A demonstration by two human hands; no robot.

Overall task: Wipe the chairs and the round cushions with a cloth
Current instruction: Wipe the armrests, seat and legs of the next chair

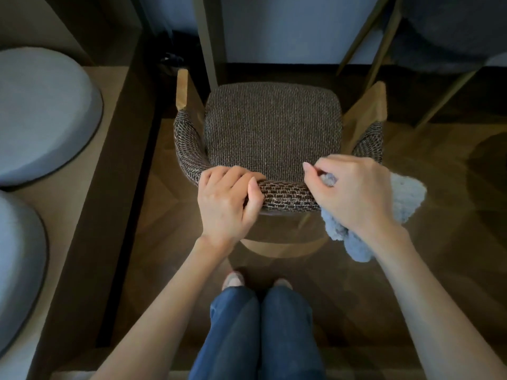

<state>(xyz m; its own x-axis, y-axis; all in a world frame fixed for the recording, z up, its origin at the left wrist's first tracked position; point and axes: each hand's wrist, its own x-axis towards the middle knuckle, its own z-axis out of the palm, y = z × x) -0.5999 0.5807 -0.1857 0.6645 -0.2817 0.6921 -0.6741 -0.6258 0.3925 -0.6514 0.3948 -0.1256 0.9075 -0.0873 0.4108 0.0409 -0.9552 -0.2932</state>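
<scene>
Left hand (pixel 227 198) is clamped over the curved backrest (pixel 285 194) of the chair (pixel 271 127), fingers hooked onto the inner side, thumb pressing the top edge. Right hand (pixel 354 193) sits just along the same rail, closed around a bunched cloth (pixel 406 193), which spills out past the knuckles on the right and hangs down below the wrist. A tuft of it pokes out between thumb and forefinger. The cloth is pale blue and fluffy, a looped chenille sort of pile.

The chair is seen from behind and above: a squarish seat with rounded corners, covered in a coarse brown-and-cream weave, and the same fabric wraps the backrest as it sweeps round both sides. Light wooden arms (pixel 367 111) rise at the front corners. There is a clear stretch of rail between the two hands.

To the left, two round cushions, one at (pixel 41 113) and one at (pixel 19 267), lie on a long tan bench (pixel 90 149), grey-blue, smooth, with dark piped edges; a dark strip separates the bench edge from the chair. The wooden floor (pixel 428 242) to the right is open. Thin metal legs (pixel 365 37) stand beyond the chair. Below, blue jeans (pixel 258 333) and two shoe tips just behind the chair's rear frame.
</scene>
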